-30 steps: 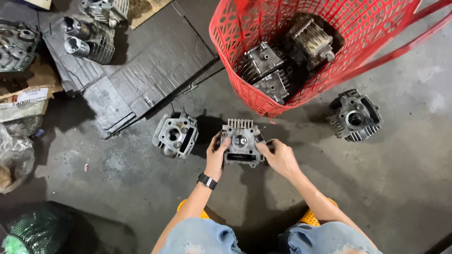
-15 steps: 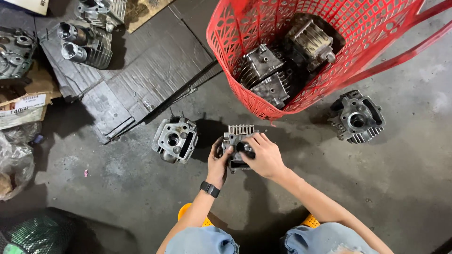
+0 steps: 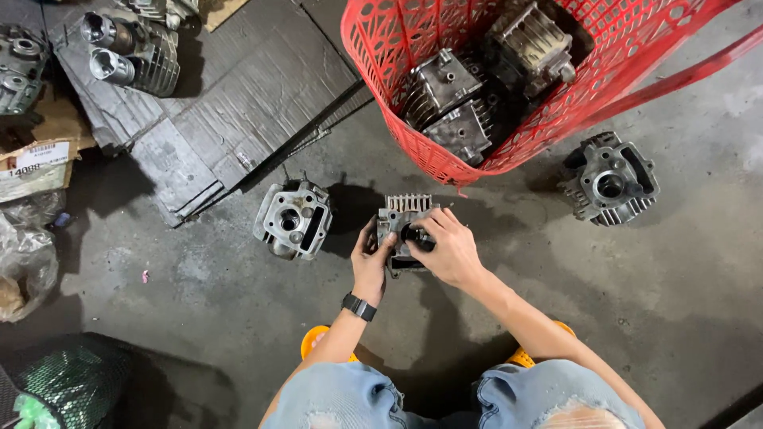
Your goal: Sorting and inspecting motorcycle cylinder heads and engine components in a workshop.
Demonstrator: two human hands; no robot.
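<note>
Nearest to you are your knees in torn light-blue denim shorts [image 3: 358, 397], with yellow footwear [image 3: 314, 343] showing beneath them on the grey concrete floor [image 3: 199, 318].

Just past your knees, both hands are on 1 finned metal cylinder head [image 3: 401, 218], which sits near the middle of the floor, in front of the red basket. Your left hand [image 3: 372, 266], with a black watch [image 3: 359, 307] on its wrist, clasps the part's left side, thumb and fingers closed against the casting. Your right hand [image 3: 447, 250] lies over its right side and top, fingers curled around it and reaching into its round bore. Whether the part rests on the floor or is lifted slightly, you cannot tell from here.

Just left of it, apart from your hands, a 2nd cylinder head [image 3: 292, 220] lies on the floor. Toward the floor's right edge a 3rd cylinder head [image 3: 610, 181] lies well apart.

Farther off, the red plastic basket [image 3: 381, 71] is tipped on its side and holds several dark engine parts [image 3: 449, 99]. To its left lie flattened sheets of dark cardboard [image 3: 230, 103], and at the far left corner sit more grey engine castings [image 3: 131, 52]. At the near left edge are a green mesh bag [image 3: 67, 381] and a clear plastic bag [image 3: 24, 262].
</note>
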